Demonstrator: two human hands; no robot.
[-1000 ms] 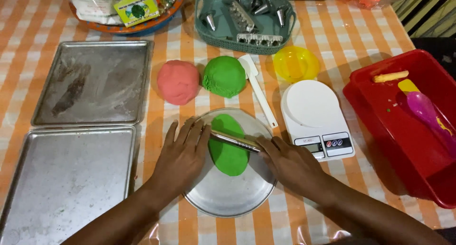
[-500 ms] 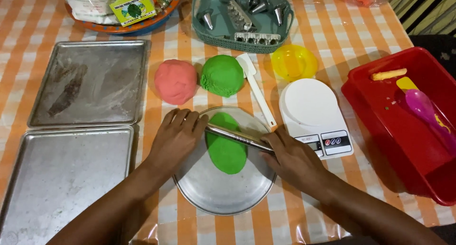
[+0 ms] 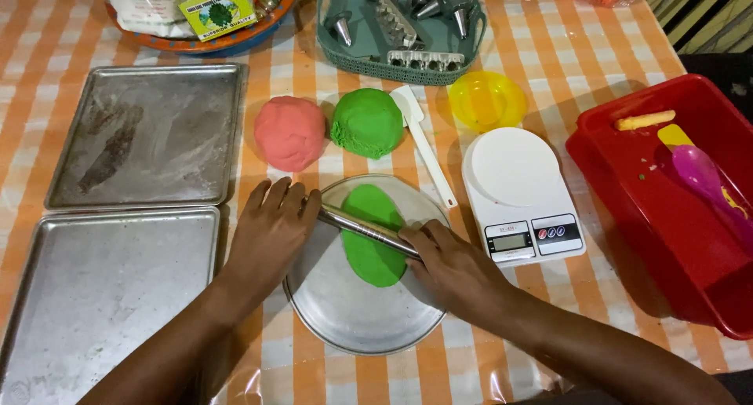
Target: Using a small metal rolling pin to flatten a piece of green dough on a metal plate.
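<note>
Left hand (image 3: 271, 228) and right hand (image 3: 451, 268): both flat, palms pressing the ends of a metal rolling pin (image 3: 367, 230). Pin lies across flattened green dough (image 3: 372, 236) on a round metal plate (image 3: 353, 319). Pink dough ball (image 3: 289, 133) and green dough ball (image 3: 366, 122) sit just beyond.

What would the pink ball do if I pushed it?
The pink ball looks like soft dough, so a poke would probably dent it. It is rounded but sits slumped on the table, so it would likely slide or wobble rather than roll far. It might nudge the green ball close beside it.
</note>
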